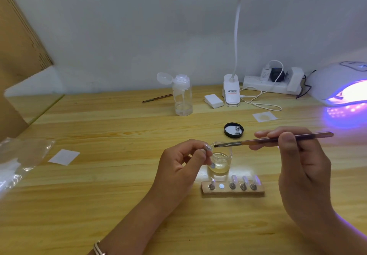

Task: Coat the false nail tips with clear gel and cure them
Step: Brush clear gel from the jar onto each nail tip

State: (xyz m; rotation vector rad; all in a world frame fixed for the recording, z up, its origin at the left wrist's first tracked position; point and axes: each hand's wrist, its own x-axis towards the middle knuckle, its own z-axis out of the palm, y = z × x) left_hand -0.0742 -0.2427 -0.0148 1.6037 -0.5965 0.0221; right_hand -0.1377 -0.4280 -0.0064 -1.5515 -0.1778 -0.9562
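Note:
My left hand pinches a small metal stand with a false nail tip on top, held just left of the open clear gel jar. My right hand grips a thin gel brush, its bristle end over the jar's rim, close to the nail tip. In front of the jar lies a wooden holder block with several nail tips standing on metal stands and one bare slot. The UV lamp glows purple at the far right.
The jar's black lid lies behind the jar. Further back stand a clear pump bottle, a second brush, white wipes, a clip desk lamp and a power strip. A plastic bag lies at left.

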